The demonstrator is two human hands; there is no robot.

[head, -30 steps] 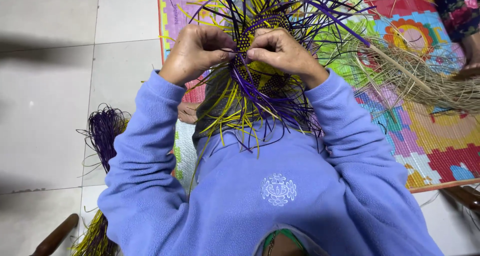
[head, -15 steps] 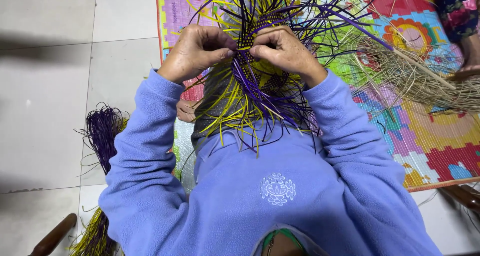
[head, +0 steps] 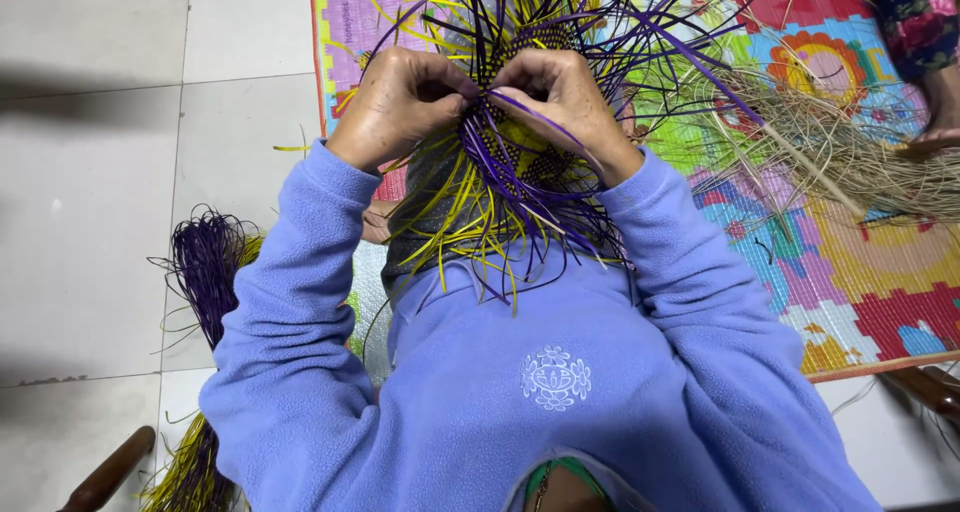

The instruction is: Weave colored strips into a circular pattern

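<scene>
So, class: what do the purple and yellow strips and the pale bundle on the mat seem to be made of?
Purple and yellow strips: probably dyed plant fibre or plastic; flat, thin, slightly glossy, springy. Pale bundle: likely undyed dry straw or grass; matte tan, wispy strands.

Periwinkle fleece top (head: 520, 402), long sleeves w/ cuffs at wrists, white round floral emblem (head: 556, 379) mid-chest, green collar edge (head: 560, 469) showing at 6 o'clock, hands bare
</scene>
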